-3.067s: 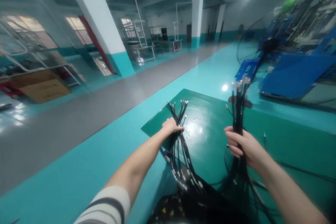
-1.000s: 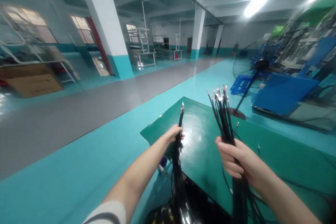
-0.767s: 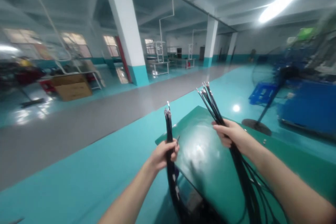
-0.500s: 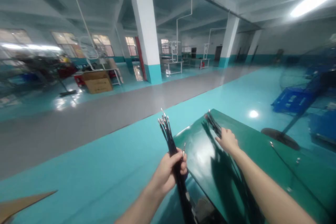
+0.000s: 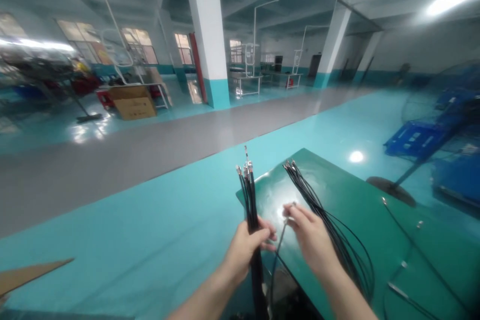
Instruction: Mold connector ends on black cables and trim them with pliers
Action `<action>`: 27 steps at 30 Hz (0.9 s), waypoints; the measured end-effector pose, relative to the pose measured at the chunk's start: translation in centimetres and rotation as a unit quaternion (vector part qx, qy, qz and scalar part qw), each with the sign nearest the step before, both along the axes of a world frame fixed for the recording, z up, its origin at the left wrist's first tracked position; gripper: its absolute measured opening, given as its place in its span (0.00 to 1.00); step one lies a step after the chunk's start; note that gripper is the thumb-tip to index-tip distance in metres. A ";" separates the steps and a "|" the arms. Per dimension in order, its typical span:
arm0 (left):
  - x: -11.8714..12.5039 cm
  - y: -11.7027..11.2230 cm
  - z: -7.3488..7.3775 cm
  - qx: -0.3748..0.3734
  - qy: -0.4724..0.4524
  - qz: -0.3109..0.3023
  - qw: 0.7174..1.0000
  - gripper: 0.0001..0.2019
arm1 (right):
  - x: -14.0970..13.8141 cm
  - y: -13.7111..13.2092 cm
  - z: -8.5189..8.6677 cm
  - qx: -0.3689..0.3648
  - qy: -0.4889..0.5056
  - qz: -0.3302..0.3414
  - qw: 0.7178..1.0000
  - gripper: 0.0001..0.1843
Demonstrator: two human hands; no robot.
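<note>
A bundle of black cables (image 5: 252, 205) with metal connectors at its upper ends stands upright in my left hand (image 5: 249, 245), whose thumb is wrapped over it. My right hand (image 5: 311, 232) pinches a single cable (image 5: 276, 255) close to its tip, just right of the bundle. That cable hangs down toward the table's near edge. Behind my right hand, a second cable bundle (image 5: 318, 202) lies on the green tabletop (image 5: 348, 200), connector ends toward the far corner, and curves down to the right. More loose cables (image 5: 408, 240) with metal ends rest at the right side.
A fan stand (image 5: 397, 187) rises beside the table's right edge, with blue crates (image 5: 414, 137) behind it. A cardboard piece (image 5: 30, 275) shows at lower left. Farther off are a cardboard box (image 5: 133, 102), a pillar (image 5: 208, 35) and workbenches (image 5: 247, 80).
My right hand has let go of the bundle on the table and moved left, now pinching a single cable beside my left hand. The left hand still grips its bundle.
</note>
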State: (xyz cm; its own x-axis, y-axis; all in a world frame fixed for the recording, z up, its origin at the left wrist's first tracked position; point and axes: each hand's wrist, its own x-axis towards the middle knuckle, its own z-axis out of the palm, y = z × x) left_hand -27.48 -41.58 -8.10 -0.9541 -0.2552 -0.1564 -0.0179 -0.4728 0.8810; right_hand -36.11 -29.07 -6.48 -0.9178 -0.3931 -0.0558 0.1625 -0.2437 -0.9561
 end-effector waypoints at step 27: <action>1.2 2.7 -2.5 0.105 -0.019 -0.134 0.985 0.13 | 1.4 0.9 2.7 0.067 0.088 0.143 0.984 0.12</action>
State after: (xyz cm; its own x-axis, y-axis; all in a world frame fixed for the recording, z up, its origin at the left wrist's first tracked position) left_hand -26.25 -38.88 -10.63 -0.9752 0.0463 -0.2162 -0.1980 -0.6179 0.7609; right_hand -34.71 -28.19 -3.73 -0.7710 -0.6364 0.0241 0.0358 -0.0810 -0.9961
